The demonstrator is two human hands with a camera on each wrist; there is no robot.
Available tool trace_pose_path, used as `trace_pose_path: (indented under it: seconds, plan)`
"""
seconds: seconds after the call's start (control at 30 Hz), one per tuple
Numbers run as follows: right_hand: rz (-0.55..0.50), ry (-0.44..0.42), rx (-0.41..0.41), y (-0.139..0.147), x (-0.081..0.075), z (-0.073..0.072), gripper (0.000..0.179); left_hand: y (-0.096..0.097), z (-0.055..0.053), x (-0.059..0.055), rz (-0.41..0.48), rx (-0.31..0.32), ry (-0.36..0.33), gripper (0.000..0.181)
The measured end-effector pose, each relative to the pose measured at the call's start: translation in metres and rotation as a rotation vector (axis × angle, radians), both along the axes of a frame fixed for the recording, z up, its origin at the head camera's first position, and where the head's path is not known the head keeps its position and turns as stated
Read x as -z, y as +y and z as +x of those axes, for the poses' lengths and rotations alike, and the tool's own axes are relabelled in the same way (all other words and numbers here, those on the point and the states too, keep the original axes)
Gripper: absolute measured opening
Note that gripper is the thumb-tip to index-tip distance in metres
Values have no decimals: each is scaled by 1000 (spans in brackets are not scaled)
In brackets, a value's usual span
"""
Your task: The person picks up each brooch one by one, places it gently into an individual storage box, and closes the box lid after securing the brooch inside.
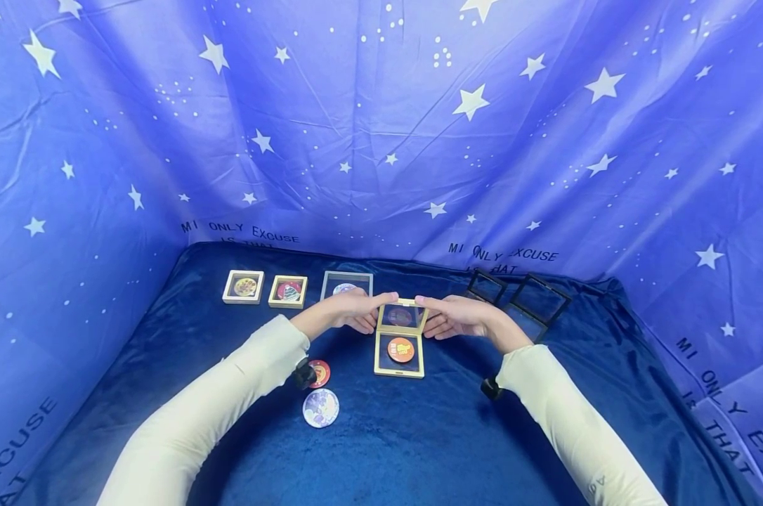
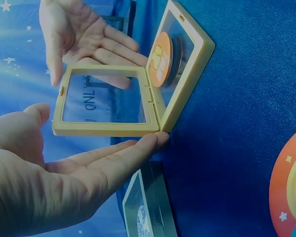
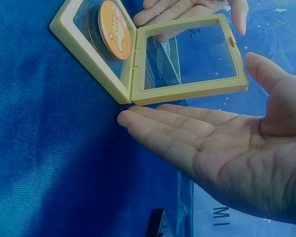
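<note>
I have the unfolded yellow case (image 2: 106, 132) on the blue-covered table (image 1: 470, 436), midway between its side edges and toward the far edge, its lid raised and the orange badge (image 1: 400, 350) in its lower half. On my feed the left hand (image 1: 351, 308) and right hand (image 1: 464, 315) flank the lid, fingers straight, thumbs apart from them by its top edge; I cannot tell whether the right fingertips touch. The red badge (image 1: 320, 374) and purple badge (image 1: 321, 407) lie nearer me, left of the case.
</note>
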State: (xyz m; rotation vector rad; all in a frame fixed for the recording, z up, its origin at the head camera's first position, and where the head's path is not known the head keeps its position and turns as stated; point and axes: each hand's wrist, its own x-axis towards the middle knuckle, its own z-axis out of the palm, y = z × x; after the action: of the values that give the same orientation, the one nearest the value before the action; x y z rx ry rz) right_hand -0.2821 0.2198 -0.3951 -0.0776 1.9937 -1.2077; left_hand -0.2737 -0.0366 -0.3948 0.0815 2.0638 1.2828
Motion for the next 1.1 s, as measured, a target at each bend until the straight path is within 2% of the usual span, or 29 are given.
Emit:
trace_pose_path:
  seconds: [0.33, 0.9, 1.1]
  plan:
    - [49, -11, 18, -4, 0, -1, 74, 1, -1, 3, 9, -39, -27, 79]
    - [76, -4, 21, -8, 3, -9, 76, 1, -6, 5, 24, -51, -12, 75]
    - [74, 2, 30, -9, 0, -9, 75, -2, -6, 1, 29, -36, -9, 75]
